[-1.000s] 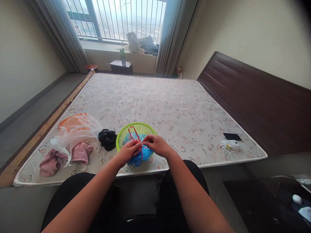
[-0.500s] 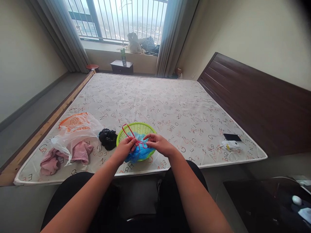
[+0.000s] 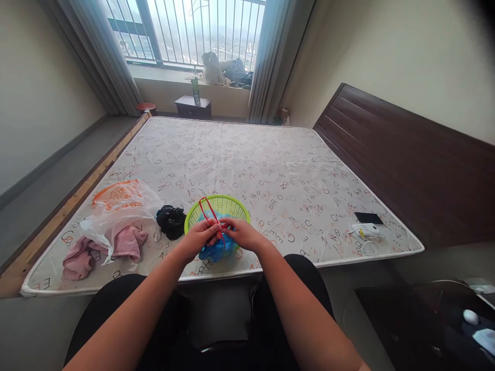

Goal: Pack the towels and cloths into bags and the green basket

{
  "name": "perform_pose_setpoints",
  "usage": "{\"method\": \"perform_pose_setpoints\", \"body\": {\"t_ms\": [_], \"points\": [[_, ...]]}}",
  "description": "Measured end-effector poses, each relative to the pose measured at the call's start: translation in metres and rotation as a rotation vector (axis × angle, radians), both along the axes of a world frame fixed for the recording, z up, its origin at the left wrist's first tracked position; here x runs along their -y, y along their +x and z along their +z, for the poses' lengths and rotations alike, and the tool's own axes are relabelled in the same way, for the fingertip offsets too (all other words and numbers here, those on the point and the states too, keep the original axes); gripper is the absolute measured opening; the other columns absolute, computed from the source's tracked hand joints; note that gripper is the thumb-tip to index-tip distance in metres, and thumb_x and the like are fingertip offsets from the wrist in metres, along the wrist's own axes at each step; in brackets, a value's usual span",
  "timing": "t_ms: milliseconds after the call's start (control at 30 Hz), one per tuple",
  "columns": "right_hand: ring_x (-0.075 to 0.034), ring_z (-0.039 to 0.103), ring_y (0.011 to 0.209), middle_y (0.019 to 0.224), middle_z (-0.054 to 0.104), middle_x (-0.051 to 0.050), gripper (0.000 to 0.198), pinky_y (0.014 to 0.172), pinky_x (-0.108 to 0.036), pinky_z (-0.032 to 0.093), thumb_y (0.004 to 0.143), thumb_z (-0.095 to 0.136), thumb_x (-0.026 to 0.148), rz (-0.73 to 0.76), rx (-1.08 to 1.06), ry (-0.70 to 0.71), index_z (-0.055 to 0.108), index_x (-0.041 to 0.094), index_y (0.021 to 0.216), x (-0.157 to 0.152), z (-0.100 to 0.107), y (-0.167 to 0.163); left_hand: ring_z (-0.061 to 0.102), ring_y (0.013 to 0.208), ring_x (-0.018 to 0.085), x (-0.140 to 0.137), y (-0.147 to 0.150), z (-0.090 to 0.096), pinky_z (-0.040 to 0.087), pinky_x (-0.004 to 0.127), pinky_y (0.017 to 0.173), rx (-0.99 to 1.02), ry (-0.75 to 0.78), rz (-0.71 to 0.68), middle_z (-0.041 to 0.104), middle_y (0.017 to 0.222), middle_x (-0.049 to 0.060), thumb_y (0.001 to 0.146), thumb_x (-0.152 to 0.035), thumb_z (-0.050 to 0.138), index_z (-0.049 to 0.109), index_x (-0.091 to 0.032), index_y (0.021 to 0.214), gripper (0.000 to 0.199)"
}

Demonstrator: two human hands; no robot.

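Note:
My left hand (image 3: 198, 238) and my right hand (image 3: 240, 233) meet over the near side of a green plastic basket (image 3: 232, 204) on the mattress (image 3: 240, 165). Both hands pinch a thin red string (image 3: 208, 210) whose loop sticks up over the basket. Under the hands lies a crumpled blue plastic bag (image 3: 215, 251), partly inside the basket and hanging over its near rim. The fingertips touch each other around the string.
Left of the basket lie a black cloth bundle (image 3: 171, 220), a clear bag with orange print (image 3: 121, 203) and pink cloth (image 3: 100, 250). A phone (image 3: 369, 218) and white charger (image 3: 367, 230) lie at the mattress's right corner. A dark headboard (image 3: 410, 165) is on the right.
My hands have drawn closer together and the red string's loop has shifted and shrunk between them. The blue bag has been bunched tighter under the hands.

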State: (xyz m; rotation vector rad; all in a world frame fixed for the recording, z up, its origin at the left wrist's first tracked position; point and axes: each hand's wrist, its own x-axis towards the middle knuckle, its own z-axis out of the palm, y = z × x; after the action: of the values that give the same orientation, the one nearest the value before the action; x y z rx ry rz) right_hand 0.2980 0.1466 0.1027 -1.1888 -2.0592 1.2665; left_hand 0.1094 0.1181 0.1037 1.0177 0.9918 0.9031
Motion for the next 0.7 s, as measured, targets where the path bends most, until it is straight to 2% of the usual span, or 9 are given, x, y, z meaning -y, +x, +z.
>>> {"method": "perform_pose_setpoints", "body": {"t_ms": [33,100,200,267,367,467,567,700], "points": [[-0.017,0.062,0.088,0.098,0.072,-0.004,0.022,0.083,-0.032,0.047,0.094,0.057,0.022,-0.002,0.015,0.010,0.072,0.021,0.110,-0.001,0.002,0.000,0.043,0.048,0.006,0.000,0.000,0.000,0.029,0.019,0.046,-0.005,0.000,0.004,0.059,0.063,-0.002,0.079,-0.054,0.076,0.062,-0.015,0.080,0.041],[-0.016,0.060,0.080,0.084,0.069,-0.002,0.017,0.076,-0.029,0.045,0.096,0.057,0.026,-0.038,0.009,0.025,0.073,0.019,0.095,-0.002,0.007,0.003,0.044,0.048,0.006,-0.001,0.000,0.000,0.031,0.019,0.046,-0.020,-0.004,0.029,0.055,0.059,-0.004,0.078,-0.054,0.077,0.061,-0.016,0.080,0.041],[-0.015,0.058,0.074,0.075,0.064,0.001,0.017,0.070,-0.028,0.042,0.096,0.055,0.030,-0.081,-0.057,-0.006,0.070,0.021,0.098,0.000,0.016,0.007,0.044,0.046,0.007,-0.003,0.002,-0.002,0.033,0.019,0.046,-0.044,-0.008,0.093,0.051,0.054,-0.007,0.073,-0.055,0.079,0.060,-0.016,0.080,0.044],[-0.014,0.056,0.071,0.073,0.063,0.002,0.015,0.069,-0.028,0.041,0.096,0.054,0.029,-0.095,-0.088,-0.019,0.068,0.022,0.094,0.003,0.019,0.006,0.045,0.044,0.007,-0.004,0.004,-0.004,0.034,0.020,0.044,-0.050,-0.007,0.154,0.054,0.054,-0.006,0.072,-0.056,0.079,0.060,-0.017,0.082,0.045],[-0.015,0.055,0.070,0.073,0.064,0.002,0.014,0.069,-0.028,0.040,0.095,0.056,0.028,-0.129,-0.097,-0.006,0.061,0.022,0.084,0.011,0.021,-0.001,0.049,0.044,0.009,-0.005,0.006,-0.008,0.036,0.021,0.043,-0.057,-0.036,0.243,0.063,0.060,-0.003,0.072,-0.055,0.079,0.059,-0.018,0.086,0.044],[-0.015,0.055,0.070,0.075,0.063,0.001,0.015,0.069,-0.028,0.039,0.097,0.056,0.030,-0.142,-0.058,0.082,0.058,0.023,0.084,0.021,0.019,-0.014,0.049,0.042,0.009,-0.004,0.007,-0.013,0.036,0.019,0.042,-0.071,-0.090,0.289,0.060,0.053,-0.004,0.072,-0.052,0.080,0.061,-0.017,0.088,0.043],[-0.017,0.058,0.074,0.083,0.065,-0.001,0.015,0.069,-0.029,0.039,0.100,0.052,0.031,-0.063,0.007,0.188,0.058,0.025,0.088,0.029,0.014,-0.025,0.043,0.038,0.006,-0.005,0.006,-0.017,0.032,0.017,0.040,0.010,-0.137,0.312,0.054,0.048,-0.007,0.070,-0.051,0.083,0.062,-0.016,0.087,0.043],[-0.020,0.062,0.077,0.094,0.069,-0.007,0.019,0.068,-0.031,0.040,0.104,0.047,0.035,0.062,0.180,0.310,0.061,0.024,0.097,0.031,0.003,-0.031,0.039,0.040,0.001,-0.007,-0.001,-0.015,0.032,0.014,0.039,0.198,-0.237,0.293,0.067,0.067,0.001,0.069,-0.044,0.087,0.064,-0.012,0.085,0.042]]}}
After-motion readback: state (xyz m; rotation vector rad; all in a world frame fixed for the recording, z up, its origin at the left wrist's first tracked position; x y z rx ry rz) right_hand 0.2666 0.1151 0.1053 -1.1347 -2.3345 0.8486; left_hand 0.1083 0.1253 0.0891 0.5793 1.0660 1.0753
